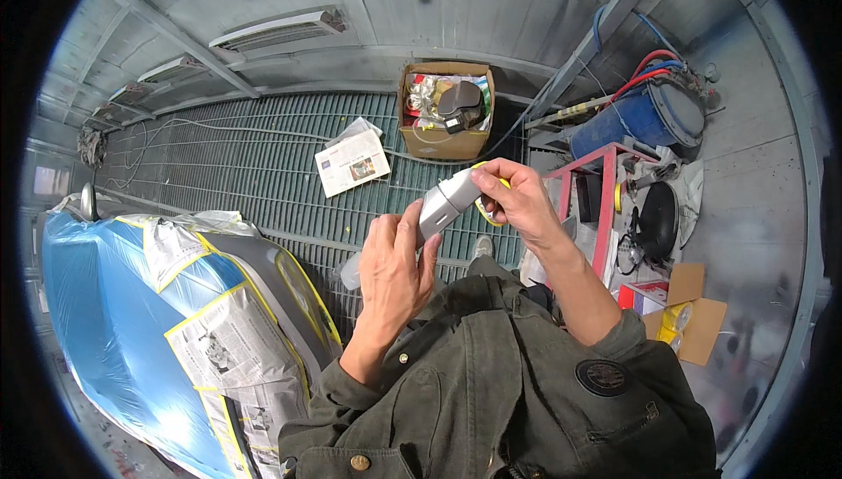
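Note:
In front of my body I hold a long, light grey moulded part, tilted with its upper end to the right. It has a seam and a small slot. My left hand is wrapped around its middle, and a paler, rounded end shows below that hand. At the upper end, my right hand pinches with thumb and curled fingers. A yellow ring that looks like a roll of masking tape shows beneath the right fingers, partly hidden by them and by the grey part.
A car body masked with blue film, newspaper and yellow tape stands at left. Paper sheets and a full cardboard box lie on the grating. A blue drum, red frame and open carton are at right.

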### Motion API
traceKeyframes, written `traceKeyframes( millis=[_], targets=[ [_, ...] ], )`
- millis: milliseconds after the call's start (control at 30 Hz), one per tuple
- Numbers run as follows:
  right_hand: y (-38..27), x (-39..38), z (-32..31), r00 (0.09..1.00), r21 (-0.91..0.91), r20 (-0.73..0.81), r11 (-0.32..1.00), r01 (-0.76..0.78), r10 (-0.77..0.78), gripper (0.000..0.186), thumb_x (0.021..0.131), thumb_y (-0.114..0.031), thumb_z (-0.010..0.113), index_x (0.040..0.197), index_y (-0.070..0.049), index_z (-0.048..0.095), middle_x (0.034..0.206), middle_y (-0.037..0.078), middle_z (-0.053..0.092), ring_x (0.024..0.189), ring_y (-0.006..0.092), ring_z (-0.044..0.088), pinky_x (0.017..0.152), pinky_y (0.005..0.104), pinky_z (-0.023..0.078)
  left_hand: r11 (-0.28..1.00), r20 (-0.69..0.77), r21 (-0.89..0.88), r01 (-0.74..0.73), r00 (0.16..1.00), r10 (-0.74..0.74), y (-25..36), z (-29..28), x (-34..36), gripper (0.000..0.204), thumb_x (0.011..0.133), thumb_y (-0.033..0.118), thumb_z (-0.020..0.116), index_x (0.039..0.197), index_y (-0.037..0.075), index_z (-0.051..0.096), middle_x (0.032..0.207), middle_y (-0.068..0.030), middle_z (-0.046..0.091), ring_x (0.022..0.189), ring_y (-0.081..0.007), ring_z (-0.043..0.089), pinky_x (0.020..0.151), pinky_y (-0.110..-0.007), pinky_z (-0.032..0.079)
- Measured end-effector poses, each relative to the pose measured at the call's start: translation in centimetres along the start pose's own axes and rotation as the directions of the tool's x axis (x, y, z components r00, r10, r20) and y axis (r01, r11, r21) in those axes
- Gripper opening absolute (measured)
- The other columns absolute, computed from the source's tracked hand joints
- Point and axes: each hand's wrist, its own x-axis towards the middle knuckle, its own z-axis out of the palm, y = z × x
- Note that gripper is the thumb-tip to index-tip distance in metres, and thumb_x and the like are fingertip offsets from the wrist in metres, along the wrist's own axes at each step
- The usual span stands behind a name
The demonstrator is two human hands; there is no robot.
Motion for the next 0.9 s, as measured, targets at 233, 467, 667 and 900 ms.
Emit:
traceKeyframes(
  millis=[233, 467, 667, 900],
  targets=[
    [0.9, -0.2, 0.1, 0.997, 0.076, 0.069, 0.996, -0.042, 0.036, 0.022, 0.099, -0.023, 0.066, 0.105, -0.002, 0.068, 0.071, -0.003, 0.055, 0.057, 0.002, 0.045, 0.046, 0.0176, 0.035, 1.0, -0.02, -0.007, -0.013, 1.0, 0.012, -0.5, -0.1, -0.8, 0.051, 0.085, 0.013, 0.072, 0.131, 0.001, 0.054, 0.095, -0.0149, 0.055, 0.084, -0.0317, 0.055, 0.074, -0.042, 0.046],
    [1.0, -0.3, -0.2, 0.987, 0.022, 0.15, 0.998, 0.059, -0.062, 0.021, 0.099, -0.022, 0.065, 0.104, -0.001, 0.068, 0.07, -0.003, 0.053, 0.056, 0.002, 0.043, 0.048, 0.0181, 0.034, 0.996, 0.047, -0.087, 0.03, 0.999, -0.026, -0.9, -0.8, -0.8, 0.048, 0.087, 0.014, 0.072, 0.131, 0.002, 0.056, 0.095, -0.0152, 0.054, 0.085, -0.0314, 0.055, 0.074, -0.041, 0.047],
    [1.4, -0.4, -0.6, 0.983, 0.0, 0.16, 0.996, 0.092, -0.091, 0.021, 0.099, -0.021, 0.065, 0.102, -0.001, 0.068, 0.07, -0.004, 0.053, 0.057, 0.0021, 0.043, 0.047, 0.0184, 0.033, 0.994, 0.102, -0.102, 0.039, 0.994, -0.029, -0.9, -1.1, -0.5, 0.047, 0.088, 0.015, 0.07, 0.132, 0.002, 0.057, 0.094, -0.0145, 0.053, 0.084, -0.0306, 0.055, 0.074, -0.041, 0.046],
    [1.6, 0.3, -1.0, 0.991, -0.057, 0.133, 0.998, 0.014, -0.006, 0.025, 0.098, -0.028, 0.067, 0.101, -0.003, 0.07, 0.066, -0.006, 0.052, 0.055, 0.0011, 0.042, 0.047, 0.0187, 0.031, 0.984, 0.124, -0.151, 0.094, 0.989, -0.075, -1.4, -0.2, -0.3, 0.045, 0.09, 0.018, 0.07, 0.131, 0.003, 0.058, 0.092, -0.0136, 0.053, 0.081, -0.0299, 0.056, 0.071, -0.04, 0.047]
  ],
)
